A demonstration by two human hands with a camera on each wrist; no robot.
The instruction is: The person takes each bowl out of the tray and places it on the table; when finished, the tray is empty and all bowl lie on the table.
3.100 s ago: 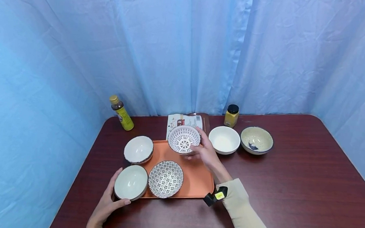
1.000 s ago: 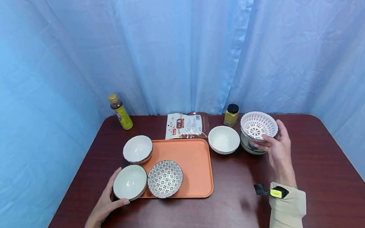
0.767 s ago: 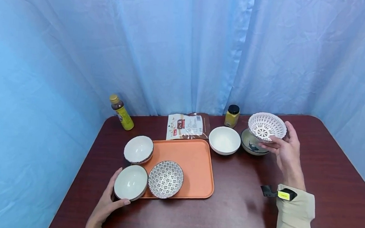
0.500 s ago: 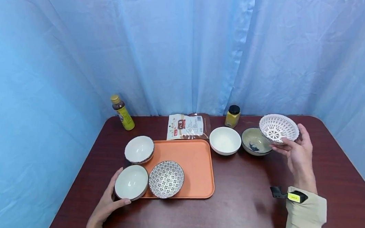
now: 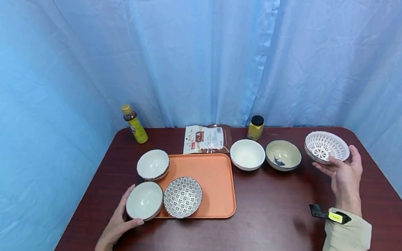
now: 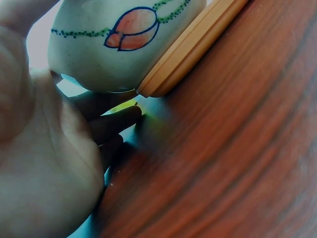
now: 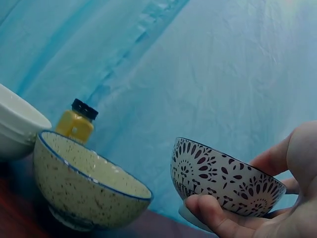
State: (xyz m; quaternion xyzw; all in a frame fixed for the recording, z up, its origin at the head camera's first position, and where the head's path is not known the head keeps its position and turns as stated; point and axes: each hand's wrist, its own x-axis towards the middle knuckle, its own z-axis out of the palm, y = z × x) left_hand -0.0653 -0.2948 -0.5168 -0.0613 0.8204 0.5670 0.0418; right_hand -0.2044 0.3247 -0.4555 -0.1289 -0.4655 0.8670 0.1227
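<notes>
Two grips noted, one per side. Nearest, your left hand (image 5: 115, 223) is curled round the side of a pale bowl (image 5: 144, 201); it is glossy and plain inside, and its outer wall carries an orange bud outlined in blue and a green dotted band. It overlaps the near left corner of the orange tray (image 5: 218, 189), beside the checked bowl (image 5: 183, 197). Farther off, your right hand (image 5: 348, 178) pinches the floral bowl (image 5: 326, 145), fingers at its side and beneath; it is white, with dark petal motifs inside and out and a thin dark rim. It is just right of the speckled bowl (image 5: 284, 154), apart from it. Compared with three seconds earlier, the floral bowl has travelled from above the tray's far edge rightward, past the white bowl (image 5: 247, 154); your left hand and the pale bowl are unchanged.
</notes>
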